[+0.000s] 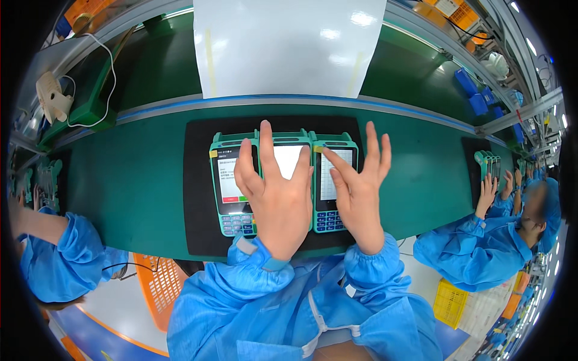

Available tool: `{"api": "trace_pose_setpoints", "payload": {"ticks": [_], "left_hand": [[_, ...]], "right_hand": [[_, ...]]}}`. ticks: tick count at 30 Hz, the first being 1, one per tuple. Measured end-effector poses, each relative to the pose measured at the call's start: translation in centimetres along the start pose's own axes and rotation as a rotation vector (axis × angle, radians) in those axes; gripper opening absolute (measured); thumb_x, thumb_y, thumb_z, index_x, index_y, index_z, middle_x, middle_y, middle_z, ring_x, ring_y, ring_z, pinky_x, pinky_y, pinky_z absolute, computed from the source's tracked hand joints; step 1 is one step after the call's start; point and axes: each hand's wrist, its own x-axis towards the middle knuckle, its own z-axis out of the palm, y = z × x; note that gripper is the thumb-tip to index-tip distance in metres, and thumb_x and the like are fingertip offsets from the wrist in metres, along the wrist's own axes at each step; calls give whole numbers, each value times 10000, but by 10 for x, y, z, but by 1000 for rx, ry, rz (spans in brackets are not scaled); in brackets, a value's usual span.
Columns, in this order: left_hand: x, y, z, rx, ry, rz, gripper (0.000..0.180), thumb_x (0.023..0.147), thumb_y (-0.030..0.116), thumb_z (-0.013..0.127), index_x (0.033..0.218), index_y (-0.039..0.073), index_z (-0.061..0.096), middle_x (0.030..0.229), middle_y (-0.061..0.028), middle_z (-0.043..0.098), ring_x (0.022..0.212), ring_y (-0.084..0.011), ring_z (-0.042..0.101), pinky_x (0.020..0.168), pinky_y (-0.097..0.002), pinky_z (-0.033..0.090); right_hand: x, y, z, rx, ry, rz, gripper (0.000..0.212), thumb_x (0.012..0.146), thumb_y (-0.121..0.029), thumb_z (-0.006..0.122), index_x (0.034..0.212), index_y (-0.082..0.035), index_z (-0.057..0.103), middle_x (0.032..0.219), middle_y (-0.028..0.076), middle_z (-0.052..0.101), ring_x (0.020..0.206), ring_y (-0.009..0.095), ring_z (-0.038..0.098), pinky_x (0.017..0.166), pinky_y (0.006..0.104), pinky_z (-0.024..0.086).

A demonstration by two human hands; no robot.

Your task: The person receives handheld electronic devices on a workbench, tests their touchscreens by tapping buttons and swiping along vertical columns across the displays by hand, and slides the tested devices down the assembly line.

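Beside our left hand [283, 207], we are seeing a teal terminal [233, 180] with grey-blue keys [236, 224] and red and green buttons [230, 199]; under our right hand [361, 204], another terminal [327, 204] is showing a white grid [326, 184]. Below both, we are viewing a black mat [201, 180] and green desk [138, 162].

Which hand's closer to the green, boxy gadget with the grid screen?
Right. The right hand spreads over the grid-screen gadget; the left hand is to its left, over the middle green gadget.
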Motion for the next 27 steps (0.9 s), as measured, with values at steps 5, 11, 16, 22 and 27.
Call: {"api": "trace_pose_setpoints", "payload": {"ticks": [5,11,16,22,27], "left_hand": [[4,-1,3,104,-29,-49,248,830,104,647,1069,126,710,1498,-212,258,1328,-475,221,1041,-635,215],[0,-21,-11,244,28,-100,244,822,121,677,1062,147,708,1490,-197,281,1323,-467,225,1038,-618,224],[-5,-22,-14,271,12,-71,242,825,119,678,1065,142,701,1483,-209,285,1316,-479,223,1031,-612,229],[-36,-17,-28,297,-107,-58,259,814,109,690,1069,152,698,1485,-216,283,1327,-471,186,1034,-595,228],[-61,-20,-37,305,-154,-39,249,816,167,723,1064,183,715,1480,-217,313,1333,-465,166,1033,-583,236]], "right_hand": [[1,7,2,-13,-8,56,274,868,-106,625,1092,-235,718,1527,196,231,1394,485,125,1069,668,129],[-7,24,-10,-19,34,139,251,890,-103,590,1074,-205,727,1527,183,247,1403,461,126,1106,605,112],[-11,23,-12,-28,18,130,255,886,-84,585,1071,-185,728,1522,189,256,1402,462,118,1116,582,113],[-47,17,-25,-45,-96,152,312,868,-53,600,1120,-202,708,1521,195,256,1400,468,116,1117,581,91],[-72,13,-33,-57,-153,180,321,854,-44,621,1121,-200,707,1521,203,251,1397,479,103,1114,584,100]]}}
